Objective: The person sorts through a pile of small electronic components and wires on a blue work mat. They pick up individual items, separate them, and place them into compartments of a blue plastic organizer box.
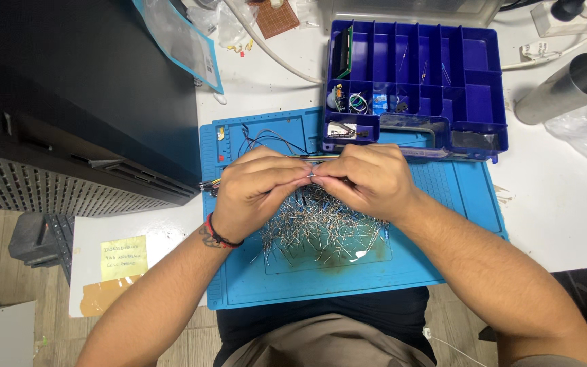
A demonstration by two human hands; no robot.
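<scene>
My left hand (256, 190) and my right hand (368, 180) meet fingertip to fingertip above a blue work mat (443, 204). Between the fingertips both hands pinch a small thin metal lead component (312, 178). Right under the hands lies a pile of several thin wire-leaded components (321, 228) spread on the mat. A bundle of coloured jumper wires (266, 141) runs behind the left hand; its far end is hidden by the hand.
A dark blue compartment box (473, 81) with small parts sits at the mat's far edge. A black case (69, 88) stands at left, a metal cylinder (568, 85) at right, a yellow note (123, 257) near the table's front left.
</scene>
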